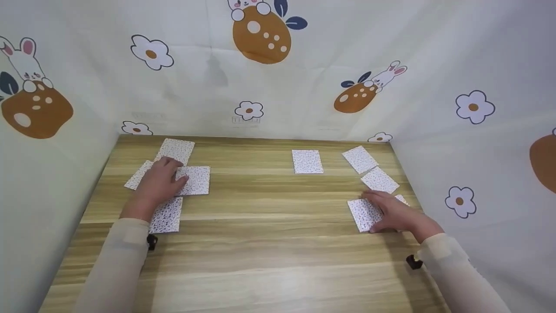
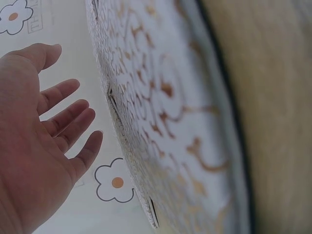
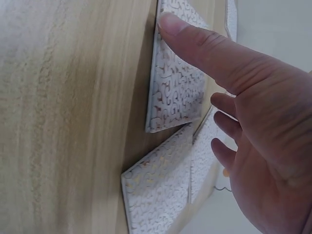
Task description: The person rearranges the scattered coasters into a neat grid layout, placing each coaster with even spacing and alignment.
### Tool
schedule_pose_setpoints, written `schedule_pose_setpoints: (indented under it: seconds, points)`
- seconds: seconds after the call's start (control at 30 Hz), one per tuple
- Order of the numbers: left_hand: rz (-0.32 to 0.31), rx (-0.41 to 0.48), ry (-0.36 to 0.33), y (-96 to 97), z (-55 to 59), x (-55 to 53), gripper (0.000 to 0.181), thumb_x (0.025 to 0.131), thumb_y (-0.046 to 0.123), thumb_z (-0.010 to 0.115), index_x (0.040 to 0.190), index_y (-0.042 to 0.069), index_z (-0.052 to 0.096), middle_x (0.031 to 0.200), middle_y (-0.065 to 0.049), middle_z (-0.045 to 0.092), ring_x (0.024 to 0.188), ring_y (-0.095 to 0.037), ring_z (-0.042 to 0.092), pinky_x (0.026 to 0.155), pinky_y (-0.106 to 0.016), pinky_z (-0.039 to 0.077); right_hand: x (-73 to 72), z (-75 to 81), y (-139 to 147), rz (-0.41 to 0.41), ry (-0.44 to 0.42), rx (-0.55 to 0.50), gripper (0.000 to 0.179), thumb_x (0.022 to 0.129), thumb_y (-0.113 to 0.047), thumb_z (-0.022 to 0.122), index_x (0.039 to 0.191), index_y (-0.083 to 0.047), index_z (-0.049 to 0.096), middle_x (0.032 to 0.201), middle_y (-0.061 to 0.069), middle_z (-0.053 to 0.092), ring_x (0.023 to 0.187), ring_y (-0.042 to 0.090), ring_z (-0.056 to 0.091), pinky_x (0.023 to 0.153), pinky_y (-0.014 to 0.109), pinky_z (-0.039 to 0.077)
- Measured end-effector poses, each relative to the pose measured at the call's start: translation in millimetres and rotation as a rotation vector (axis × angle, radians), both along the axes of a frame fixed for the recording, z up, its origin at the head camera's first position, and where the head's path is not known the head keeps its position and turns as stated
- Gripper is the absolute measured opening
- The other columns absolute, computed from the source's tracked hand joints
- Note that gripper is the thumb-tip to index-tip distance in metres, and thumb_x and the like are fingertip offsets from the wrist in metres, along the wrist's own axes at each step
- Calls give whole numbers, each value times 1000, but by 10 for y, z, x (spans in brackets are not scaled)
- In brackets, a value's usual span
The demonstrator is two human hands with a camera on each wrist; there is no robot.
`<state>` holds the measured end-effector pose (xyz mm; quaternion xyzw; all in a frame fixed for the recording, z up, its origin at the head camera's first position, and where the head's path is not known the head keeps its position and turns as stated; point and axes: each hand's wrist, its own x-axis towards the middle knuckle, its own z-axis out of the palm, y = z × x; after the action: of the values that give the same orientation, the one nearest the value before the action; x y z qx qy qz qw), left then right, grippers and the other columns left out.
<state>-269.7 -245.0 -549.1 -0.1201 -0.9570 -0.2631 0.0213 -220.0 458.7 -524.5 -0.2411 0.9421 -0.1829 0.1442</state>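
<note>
My left hand (image 1: 158, 180) is over a cluster of thin square white cards with a small printed pattern. Around it lie a back card (image 1: 178, 149), a left card (image 1: 138, 174), a right card (image 1: 194, 180) and a front card (image 1: 166, 215). In the left wrist view the fingers (image 2: 73, 124) are spread and loosely bent, holding nothing, beside a patterned card (image 2: 161, 97). My right hand (image 1: 397, 213) lies over a similar card (image 1: 362, 215), thumb at its near edge, fingertips by its far edge. The right wrist view shows the thumb (image 3: 204, 46) against this card (image 3: 178, 85).
Beyond the right hand lie two angled cards, one nearer (image 1: 380, 180) and one farther (image 1: 360, 159). Another card edge (image 1: 402, 199) shows behind the hand. A single card (image 1: 307, 161) lies at the back of the wooden table (image 1: 269, 243). Printed cloth (image 1: 304, 87) hangs around it.
</note>
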Motion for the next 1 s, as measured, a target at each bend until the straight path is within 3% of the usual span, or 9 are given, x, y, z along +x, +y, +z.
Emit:
schedule_pose_setpoints:
  seconds: [0.13,0.3,0.47,0.83,1.0]
  points:
    - [5,5,1,-1,-1,-3,52,107,28,70,145,-7,60,149,-33,52,130,-54,56,113,-73,45,-30,-84,9,-18,22,-4,99,76,-28,102,157,4,55,161,26,52,150,52,47,123,68,40]
    - [11,2,-4,-7,-13,-9,53,108,29,69,146,-7,60,149,-33,52,130,-54,56,113,-73,45,-63,-177,-29,-19,131,15,94,75,-35,100,150,6,60,145,20,57,133,40,58,115,60,51]
    - [12,-2,-12,-20,-42,-24,53,108,29,68,146,-7,59,152,-35,49,135,-57,53,116,-74,42,-75,-225,-97,-19,205,35,94,73,-44,98,143,7,63,133,17,57,120,35,58,106,57,57]
    - [8,13,0,-3,-25,-10,51,108,28,69,144,-7,61,150,-33,53,138,-56,52,117,-73,41,-81,-279,-142,-22,253,1,88,73,-43,98,139,4,64,129,15,56,113,28,57,99,53,58]
    - [10,0,-13,-13,-24,-13,51,108,29,68,145,-6,60,151,-33,51,139,-58,50,118,-74,40,-118,-255,-229,-52,226,11,95,74,-45,98,146,3,61,134,14,55,118,28,55,103,52,56]
